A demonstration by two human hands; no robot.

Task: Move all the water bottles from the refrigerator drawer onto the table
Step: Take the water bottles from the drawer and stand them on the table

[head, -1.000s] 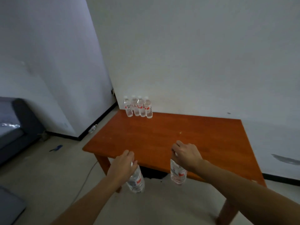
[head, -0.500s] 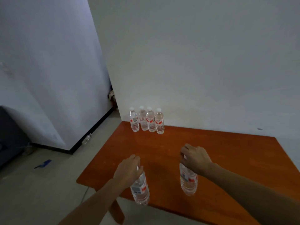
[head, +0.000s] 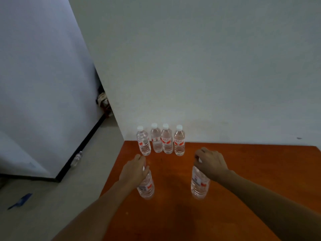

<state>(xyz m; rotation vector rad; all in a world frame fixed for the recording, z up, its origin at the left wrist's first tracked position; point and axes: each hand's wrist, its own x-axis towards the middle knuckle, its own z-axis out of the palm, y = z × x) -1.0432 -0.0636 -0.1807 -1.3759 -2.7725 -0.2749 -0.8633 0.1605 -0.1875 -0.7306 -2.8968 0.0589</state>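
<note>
Left hand [head: 134, 168] and right hand [head: 211, 162] are each top-gripping a clear plastic water bottle [head: 199, 186] to stand it upright on orange wooden table [head: 260, 171]

A white wall [head: 191, 66] stands at the back, and a second wall [head: 43, 84] with a black baseboard [head: 81, 145] runs on the left. A small blue scrap [head: 20, 200] lies on the grey floor [head: 52, 214].

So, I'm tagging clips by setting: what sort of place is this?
Probably a plain room in a home, though hard to be sure: bare white walls with a black skirting board, a grey floor, and a wooden table against the wall.
</note>
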